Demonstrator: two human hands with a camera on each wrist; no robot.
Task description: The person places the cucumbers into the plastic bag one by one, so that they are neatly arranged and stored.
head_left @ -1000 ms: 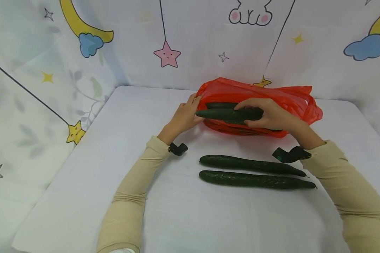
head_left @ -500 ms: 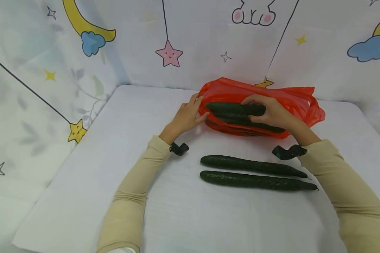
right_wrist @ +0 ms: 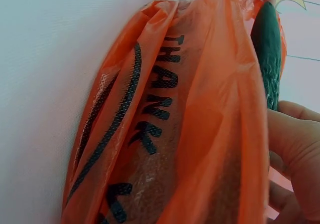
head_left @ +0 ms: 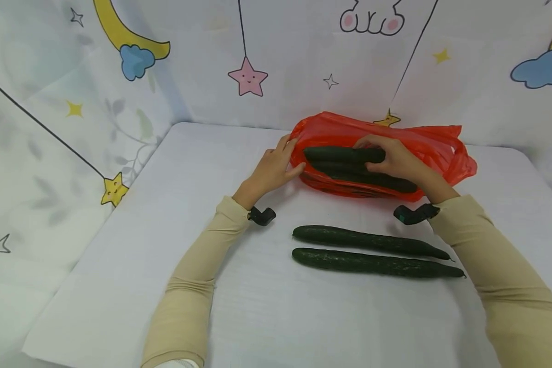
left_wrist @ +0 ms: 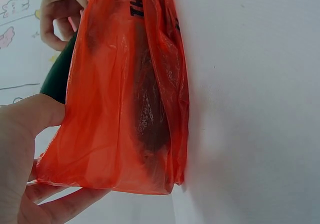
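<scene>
A red plastic bag (head_left: 423, 140) lies on its side at the back, its mouth facing me. My left hand (head_left: 272, 168) grips the bag's left end, the thumb on the rim and the fingers behind the film in the left wrist view. Inside the mouth my right hand (head_left: 393, 157) holds a dark green cucumber (head_left: 331, 154) near its right end. Below it other cucumbers (head_left: 372, 179) lie in the bag, partly covered by the red film. In the right wrist view, the bag's printed front (right_wrist: 200, 109) hides much of its contents.
Two long cucumbers, a rear one (head_left: 368, 241) and a front one (head_left: 372, 263), lie side by side on the white table (head_left: 239, 306) before the bag. A printed cloth backdrop (head_left: 285, 61) rises right behind the table. Black camera mounts (head_left: 262, 216) sit at both wrists.
The right hand's cucumber, a second ago held in front of the bag's mouth, has gone back into the opening above the others. The left hand has stayed at the bag's left end.
</scene>
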